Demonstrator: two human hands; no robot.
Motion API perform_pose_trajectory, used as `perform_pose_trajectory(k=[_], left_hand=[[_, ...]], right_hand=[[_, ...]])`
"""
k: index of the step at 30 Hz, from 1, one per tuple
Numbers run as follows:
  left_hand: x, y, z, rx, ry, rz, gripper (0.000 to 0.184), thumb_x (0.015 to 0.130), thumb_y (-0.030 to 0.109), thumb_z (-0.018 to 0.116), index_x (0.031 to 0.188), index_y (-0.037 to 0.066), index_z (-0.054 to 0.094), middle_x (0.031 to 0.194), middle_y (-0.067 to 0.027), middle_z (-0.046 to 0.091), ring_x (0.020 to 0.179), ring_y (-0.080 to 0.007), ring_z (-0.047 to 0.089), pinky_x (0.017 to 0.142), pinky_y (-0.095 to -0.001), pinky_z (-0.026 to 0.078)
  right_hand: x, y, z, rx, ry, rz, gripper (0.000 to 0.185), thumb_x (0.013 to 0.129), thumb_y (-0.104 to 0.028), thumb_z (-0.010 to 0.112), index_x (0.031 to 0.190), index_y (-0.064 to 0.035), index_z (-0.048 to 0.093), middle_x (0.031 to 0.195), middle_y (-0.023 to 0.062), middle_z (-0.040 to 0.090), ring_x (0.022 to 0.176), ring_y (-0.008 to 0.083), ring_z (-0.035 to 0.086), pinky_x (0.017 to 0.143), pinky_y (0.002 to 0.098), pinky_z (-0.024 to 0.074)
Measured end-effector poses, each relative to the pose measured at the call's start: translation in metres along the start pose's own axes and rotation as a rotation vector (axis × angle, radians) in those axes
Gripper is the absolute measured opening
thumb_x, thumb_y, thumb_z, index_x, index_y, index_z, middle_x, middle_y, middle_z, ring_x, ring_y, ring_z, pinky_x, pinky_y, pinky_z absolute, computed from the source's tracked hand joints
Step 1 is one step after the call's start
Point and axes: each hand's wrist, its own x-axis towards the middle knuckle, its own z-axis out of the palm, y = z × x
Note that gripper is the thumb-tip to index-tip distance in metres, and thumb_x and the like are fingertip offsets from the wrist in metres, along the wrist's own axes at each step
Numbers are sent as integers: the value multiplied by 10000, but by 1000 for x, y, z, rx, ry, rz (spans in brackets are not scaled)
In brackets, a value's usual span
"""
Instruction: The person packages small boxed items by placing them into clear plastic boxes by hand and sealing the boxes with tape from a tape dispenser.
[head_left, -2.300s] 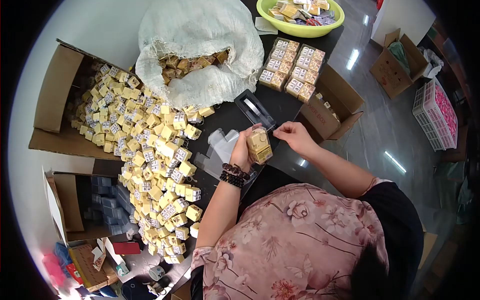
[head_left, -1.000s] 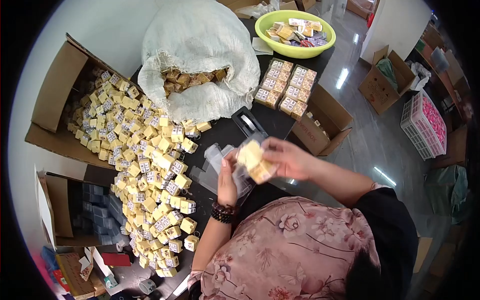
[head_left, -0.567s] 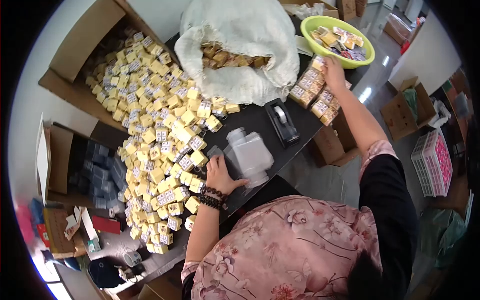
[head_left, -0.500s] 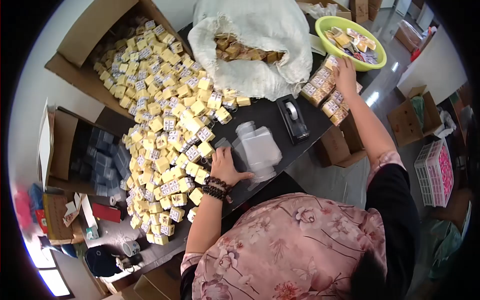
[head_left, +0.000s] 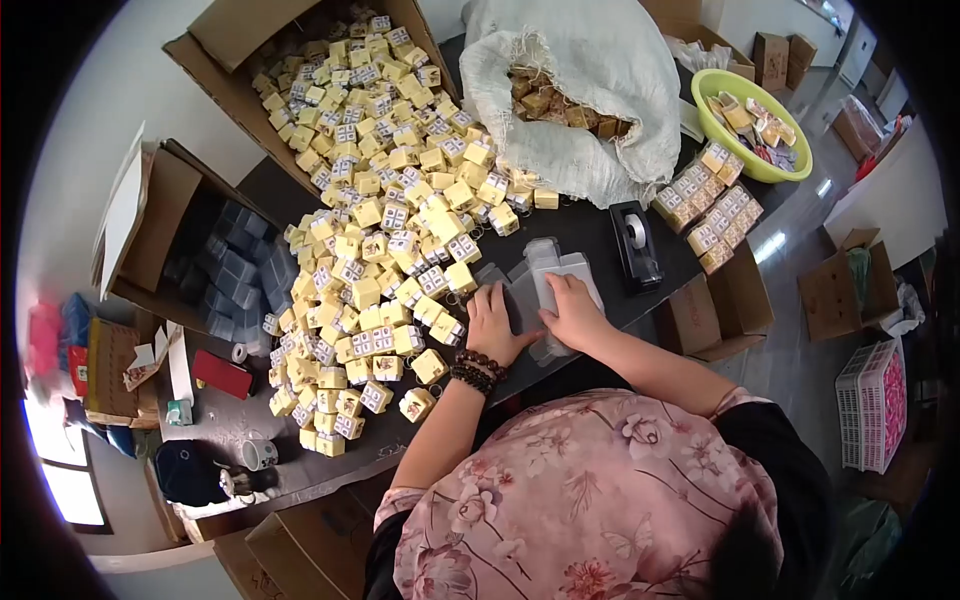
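Plastic packaging under right grip, closure unclear; left grip spread beside it.

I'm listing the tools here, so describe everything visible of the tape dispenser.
The tape dispenser is black and oblong, seemingly plastic, with a pale roll of tape set in its farther half. It stands on the black table near the edge, between the clear plastic pieces and the cube rows, its far end close to the white sack. Neither the left hand nor the right hand touches it.
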Motion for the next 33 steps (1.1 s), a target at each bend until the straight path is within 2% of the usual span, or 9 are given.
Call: perform_pose_trajectory(k=[4, 10, 17, 20, 21, 23, 28, 31, 33], left_hand=[[-14, 4, -3, -96, 98, -13, 1039, 603, 362, 874, 1394, -29, 326, 1366, -227, 362, 1258, -403, 355, 1057, -452, 345], [-28, 6, -43, -276, 205, 137, 1000, 576, 240, 895, 1380, 8, 347, 1302, -204, 411, 1228, -379, 400, 1032, -451, 368], [-37, 16, -61, -188, 395, 180, 390, 708, 126, 805, 981, 21, 547, 973, -116, 568, 914, -302, 552, 842, -390, 447], [-48, 14, -81, -408, 155, 108, 233, 759, 68, 751, 901, 27, 570, 900, -92, 574, 822, -279, 555, 742, -366, 461], [-52, 11, -84, -559, -61, 33, 214, 768, 54, 741, 894, 30, 570, 899, -91, 576, 814, -275, 562, 723, -357, 466], [-61, 6, -82, -673, -77, 162, 172, 789, 41, 722, 856, 30, 564, 975, -92, 621, 840, -259, 580, 720, -331, 471], [-61, 16, -113, -541, -100, 409, 185, 769, 123, 760, 806, 47, 596, 1011, -82, 656, 865, -265, 594, 753, -320, 464], [-64, 13, -121, -459, -120, 392, 193, 739, 159, 789, 739, 40, 638, 892, -84, 672, 827, -265, 621, 742, -325, 480], [-68, 9, -118, -521, -112, 350, 151, 730, 132, 792, 759, 22, 692, 841, -92, 685, 805, -251, 651, 723, -326, 506]], right_hand=[[11, -4, 0, 262, -93, 61, 261, 854, -57, 633, 1102, 0, 575, 809, 150, 661, 730, 295, 641, 692, 346, 507], [-12, -51, -46, 547, -184, -49, 166, 933, -4, 517, 1091, 17, 566, 927, 135, 600, 779, 216, 651, 707, 307, 507], [-21, -68, -55, 381, -83, -170, 173, 978, -42, 458, 1118, 26, 532, 979, 140, 557, 898, 239, 659, 757, 299, 513], [-16, -63, -55, 471, -263, -171, 215, 970, -86, 491, 1175, -31, 528, 1049, 129, 578, 974, 247, 616, 803, 353, 491], [-10, -61, -61, 794, -651, 152, 279, 963, -121, 523, 1235, -61, 504, 1116, 96, 571, 1033, 221, 590, 847, 342, 478], [-4, -45, -57, 1404, -1268, 733, 513, 930, -213, 617, 1382, -106, 398, 1300, 31, 500, 1168, 150, 494, 950, 308, 431], [4, -39, -43, 1273, -1405, 344, 583, 874, -199, 686, 1368, -47, 415, 1244, 62, 535, 1093, 116, 503, 917, 274, 425], [21, -52, -39, 677, -1253, 80, 443, 843, -191, 732, 1212, -14, 564, 824, 17, 665, 785, 75, 606, 707, 239, 497], [40, -68, -58, 557, -1258, 1, 427, 847, -203, 729, 1191, -3, 575, 813, 24, 670, 774, 78, 613, 703, 252, 502]])
